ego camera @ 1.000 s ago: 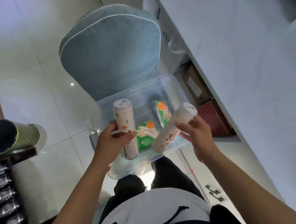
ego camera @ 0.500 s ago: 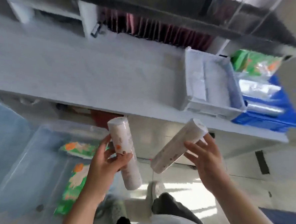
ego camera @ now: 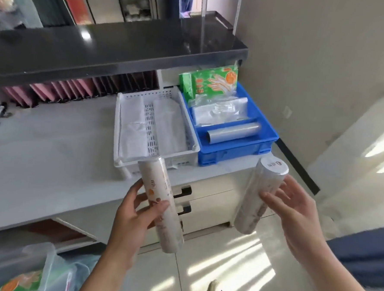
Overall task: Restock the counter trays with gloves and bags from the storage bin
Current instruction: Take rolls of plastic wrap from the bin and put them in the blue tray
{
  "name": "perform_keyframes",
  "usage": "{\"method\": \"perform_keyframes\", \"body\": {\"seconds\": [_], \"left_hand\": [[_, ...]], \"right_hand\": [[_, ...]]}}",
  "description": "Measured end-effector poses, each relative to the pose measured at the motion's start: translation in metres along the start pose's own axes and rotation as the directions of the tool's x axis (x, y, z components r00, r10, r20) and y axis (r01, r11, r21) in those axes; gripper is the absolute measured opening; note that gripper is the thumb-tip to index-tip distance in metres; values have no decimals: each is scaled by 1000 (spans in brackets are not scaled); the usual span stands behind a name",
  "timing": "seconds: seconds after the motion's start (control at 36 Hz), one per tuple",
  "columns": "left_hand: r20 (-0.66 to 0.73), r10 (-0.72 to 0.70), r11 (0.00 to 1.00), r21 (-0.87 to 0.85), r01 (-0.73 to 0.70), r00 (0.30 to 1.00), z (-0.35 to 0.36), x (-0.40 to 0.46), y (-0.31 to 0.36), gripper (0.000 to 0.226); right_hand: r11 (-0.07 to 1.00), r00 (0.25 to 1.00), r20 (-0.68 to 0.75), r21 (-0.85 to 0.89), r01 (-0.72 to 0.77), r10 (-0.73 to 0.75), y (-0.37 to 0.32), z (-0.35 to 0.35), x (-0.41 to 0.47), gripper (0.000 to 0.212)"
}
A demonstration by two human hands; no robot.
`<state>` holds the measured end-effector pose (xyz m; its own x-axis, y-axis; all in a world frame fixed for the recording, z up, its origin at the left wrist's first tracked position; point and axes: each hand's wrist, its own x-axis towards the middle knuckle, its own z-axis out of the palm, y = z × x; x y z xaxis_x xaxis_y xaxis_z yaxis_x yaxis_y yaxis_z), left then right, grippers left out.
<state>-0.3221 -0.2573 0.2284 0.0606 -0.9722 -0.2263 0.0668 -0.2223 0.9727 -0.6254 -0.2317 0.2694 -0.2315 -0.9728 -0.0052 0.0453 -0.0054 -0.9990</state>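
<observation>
White-wrapped bag rolls, one per hand. Head view: left hand (ego camera: 135, 211) has fingers clamped round the left roll (ego camera: 160, 204), thumb across its front. Right hand (ego camera: 295, 210) holds the right roll (ego camera: 260, 196) loosely, fingers partly spread along its side.

A second ago both rolls hung over the storage bin (ego camera: 21, 267); now the bin sits below the left wrist and the counter lies beyond the fingertips. White tray (ego camera: 120, 127) just past the left roll's top; blue tray (ego camera: 231, 152) beyond the right fingers, holding a glove pack (ego camera: 213, 81).

Judgement: pick-up done, placement pending.
</observation>
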Motion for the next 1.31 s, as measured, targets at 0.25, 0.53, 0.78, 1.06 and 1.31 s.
{"method": "perform_keyframes", "body": {"seconds": [0.25,0.53,0.78,1.06,1.31], "left_hand": [[2,63,998,-27,-63,998,72,40,30,70],[29,115,992,-56,-113,993,85,120,55,61],[73,81,991,-114,-73,994,85,199,63,60],[82,-4,997,-83,11,997,84,229,62,63],[-10,7,997,-74,-7,1000,102,230,71,68]], "right_hand": [[935,968,109,-254,247,-226,-10,-63,87,54],[327,773,537,-703,631,-337,-6,-1,190,63],[195,853,502,-859,474,139,71,25,251,39],[255,883,298,-943,214,363,70,2,305,44],[-53,729,577,-770,636,368,50,-8,345,36]]}}
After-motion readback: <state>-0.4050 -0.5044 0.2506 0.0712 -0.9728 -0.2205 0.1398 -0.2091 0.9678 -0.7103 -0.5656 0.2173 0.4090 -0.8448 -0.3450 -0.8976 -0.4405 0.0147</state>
